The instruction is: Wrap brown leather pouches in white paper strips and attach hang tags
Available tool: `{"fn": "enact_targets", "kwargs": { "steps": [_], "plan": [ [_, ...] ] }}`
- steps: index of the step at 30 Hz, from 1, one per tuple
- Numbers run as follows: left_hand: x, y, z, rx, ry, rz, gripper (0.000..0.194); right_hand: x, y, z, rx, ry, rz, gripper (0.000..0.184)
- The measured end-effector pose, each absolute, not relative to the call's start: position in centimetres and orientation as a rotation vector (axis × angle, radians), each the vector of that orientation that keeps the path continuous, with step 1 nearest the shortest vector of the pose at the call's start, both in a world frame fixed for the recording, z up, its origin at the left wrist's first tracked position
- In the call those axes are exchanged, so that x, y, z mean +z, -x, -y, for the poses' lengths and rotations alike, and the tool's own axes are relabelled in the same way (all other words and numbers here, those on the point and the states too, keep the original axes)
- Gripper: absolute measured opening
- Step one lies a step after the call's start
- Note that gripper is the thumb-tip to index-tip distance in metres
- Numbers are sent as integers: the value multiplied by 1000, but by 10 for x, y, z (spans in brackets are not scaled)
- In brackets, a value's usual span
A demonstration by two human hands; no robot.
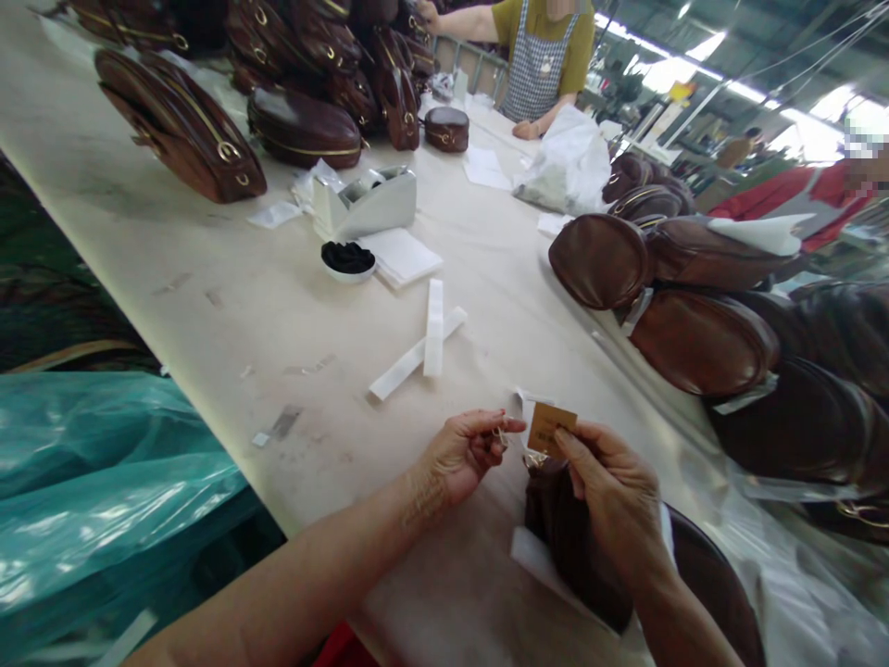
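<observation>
My right hand (615, 486) pinches a small tan cardboard tag (550, 428) with dark printing, thumb on its front. To the left of the tag, my left hand (472, 454) is closed, thumb and index finger pressed together on what looks like a thin pale string (501, 434). Below the tag lies a dark brown leather bag (569, 542), partly covered by my right hand and forearm. Some metal hardware glints at its top, and white wrapping shows around it.
Crossed white strips (434, 329), a tape dispenser (368, 202), a small dish of black bands (348, 261) and white paper (401, 257) lie ahead. Brown bags (306, 125) crowd the far left; more bags (705, 338) line the right. A co-worker (542, 60) stands across the table. Teal plastic (104, 491) hangs at left.
</observation>
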State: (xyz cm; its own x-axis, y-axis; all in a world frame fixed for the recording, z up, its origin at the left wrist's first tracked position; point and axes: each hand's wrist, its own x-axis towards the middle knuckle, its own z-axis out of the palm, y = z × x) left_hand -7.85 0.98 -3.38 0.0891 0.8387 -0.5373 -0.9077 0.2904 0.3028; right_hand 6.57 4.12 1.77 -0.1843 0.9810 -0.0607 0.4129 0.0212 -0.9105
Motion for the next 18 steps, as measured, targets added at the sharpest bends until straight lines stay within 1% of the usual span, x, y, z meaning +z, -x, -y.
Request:
{"fn": "enact_targets", "kwargs": {
  "steps": [3,6,9,12,15,18],
  "plan": [
    [-34,79,-8,1371,123,-701,10,16,-66,-41,1068,1439,1713,24],
    [-33,79,-7,1421,58,-717,13,13,-68,-43,1062,1420,1818,22],
    [-33,78,-7,1456,26,-746,15,10,-67,-45,1043,1415,1800,21],
    [-34,76,-8,1481,35,-717,17,8,-66,-47,1020,1436,1767,27],
    [-34,74,-8,1489,23,-666,19,6,-65,-50,1019,1467,1864,35],
    [-34,74,-7,1479,-32,-628,20,5,-64,-52,981,1444,2002,34]
  ]
}}
